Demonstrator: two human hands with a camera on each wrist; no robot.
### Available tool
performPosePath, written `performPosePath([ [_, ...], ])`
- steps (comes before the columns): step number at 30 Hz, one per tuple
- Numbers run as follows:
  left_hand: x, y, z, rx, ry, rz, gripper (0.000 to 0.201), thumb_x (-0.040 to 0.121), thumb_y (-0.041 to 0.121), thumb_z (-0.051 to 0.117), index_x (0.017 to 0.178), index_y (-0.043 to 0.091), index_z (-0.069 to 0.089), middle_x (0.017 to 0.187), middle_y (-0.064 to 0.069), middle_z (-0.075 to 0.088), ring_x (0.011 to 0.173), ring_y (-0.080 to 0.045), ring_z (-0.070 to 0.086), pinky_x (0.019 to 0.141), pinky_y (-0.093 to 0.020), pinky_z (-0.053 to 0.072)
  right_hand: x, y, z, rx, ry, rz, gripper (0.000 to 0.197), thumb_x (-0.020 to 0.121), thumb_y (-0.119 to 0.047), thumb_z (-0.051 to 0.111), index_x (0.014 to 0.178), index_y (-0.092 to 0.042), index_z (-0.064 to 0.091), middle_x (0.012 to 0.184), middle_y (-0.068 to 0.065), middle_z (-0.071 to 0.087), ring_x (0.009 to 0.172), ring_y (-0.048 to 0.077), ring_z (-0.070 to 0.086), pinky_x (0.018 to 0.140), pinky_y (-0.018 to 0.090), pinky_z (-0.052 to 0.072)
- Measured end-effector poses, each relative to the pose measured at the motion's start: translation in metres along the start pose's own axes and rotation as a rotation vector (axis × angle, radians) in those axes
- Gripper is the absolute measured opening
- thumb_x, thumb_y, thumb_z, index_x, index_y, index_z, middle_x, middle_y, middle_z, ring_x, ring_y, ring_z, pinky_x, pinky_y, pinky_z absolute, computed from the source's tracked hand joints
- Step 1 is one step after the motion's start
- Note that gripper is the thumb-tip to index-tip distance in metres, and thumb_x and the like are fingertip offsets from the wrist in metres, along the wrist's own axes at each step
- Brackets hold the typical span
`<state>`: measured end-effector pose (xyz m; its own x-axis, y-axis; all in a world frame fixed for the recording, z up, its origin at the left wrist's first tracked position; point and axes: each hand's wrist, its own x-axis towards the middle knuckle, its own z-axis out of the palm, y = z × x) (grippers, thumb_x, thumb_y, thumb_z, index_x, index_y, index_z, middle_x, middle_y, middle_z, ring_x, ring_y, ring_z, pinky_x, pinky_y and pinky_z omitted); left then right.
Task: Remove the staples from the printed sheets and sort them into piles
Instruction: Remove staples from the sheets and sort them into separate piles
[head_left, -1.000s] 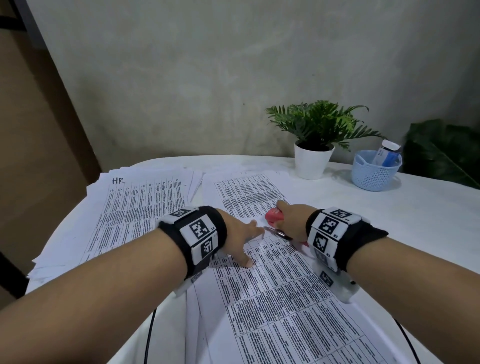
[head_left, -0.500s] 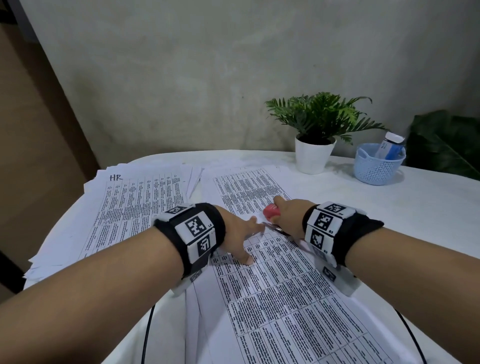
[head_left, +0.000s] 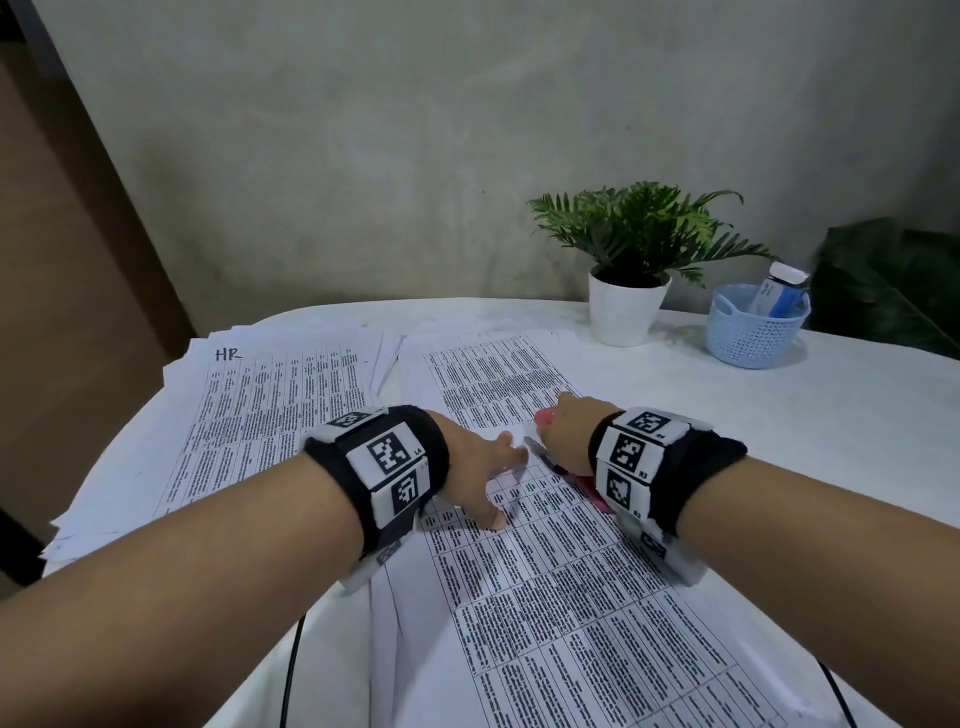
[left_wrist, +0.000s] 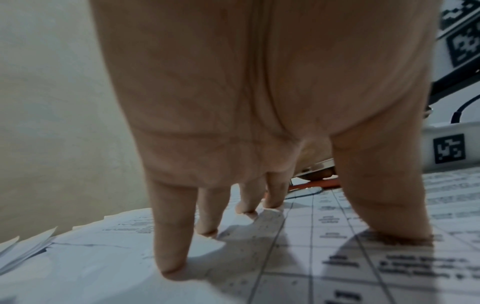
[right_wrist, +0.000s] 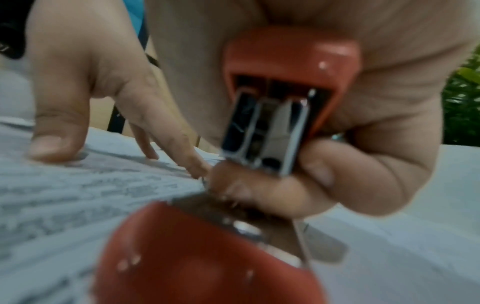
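Little has shifted since before: sheets are pinned by the spread left hand; the stapler is gripped by the right hand, prying next.

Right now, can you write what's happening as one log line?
left hand: presses sheet flat | right hand: grips red staple remover at sheet's corner | step: pulling staple | sorting: not yet
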<state>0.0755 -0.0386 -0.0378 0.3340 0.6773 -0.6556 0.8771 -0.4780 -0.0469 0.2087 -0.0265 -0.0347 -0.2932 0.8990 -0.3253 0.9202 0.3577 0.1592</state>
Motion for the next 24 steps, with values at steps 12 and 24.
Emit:
performPosePath([
  [12, -0.004, 0.003, -0.004, -0.006, 0.002, 0.011, 0.086, 0.091, 0.045, 0.056, 0.152, 0.017, 0.002, 0.16, -0.008, -0.005, 0.141, -0.028, 0.026, 0.111, -0.049, 0.032, -0.014, 0.005, -0.002, 0.1, -0.008, 0.041, 0.041, 0.102, -0.026, 0.031, 0.134, -0.002, 0.036, 0.134, 0.017, 0.045, 0.121, 0.031, 0.049, 0.097, 0.034, 0.04],
  [24, -0.054, -0.018, 0.015, -0.154, 0.157, -0.181, 0.054, 0.092, 0.043, 0.054, 0.141, 0.026, 0.039, 0.138, 0.0, 0.048, 0.109, -0.015, 0.05, 0.092, -0.032, 0.039, -0.049, -0.009, -0.013, 0.217, -0.129, -0.021, 0.043, 0.104, -0.027, 0.021, 0.135, 0.0, 0.032, 0.134, 0.017, 0.044, 0.112, 0.029, 0.053, 0.083, 0.029, 0.04],
])
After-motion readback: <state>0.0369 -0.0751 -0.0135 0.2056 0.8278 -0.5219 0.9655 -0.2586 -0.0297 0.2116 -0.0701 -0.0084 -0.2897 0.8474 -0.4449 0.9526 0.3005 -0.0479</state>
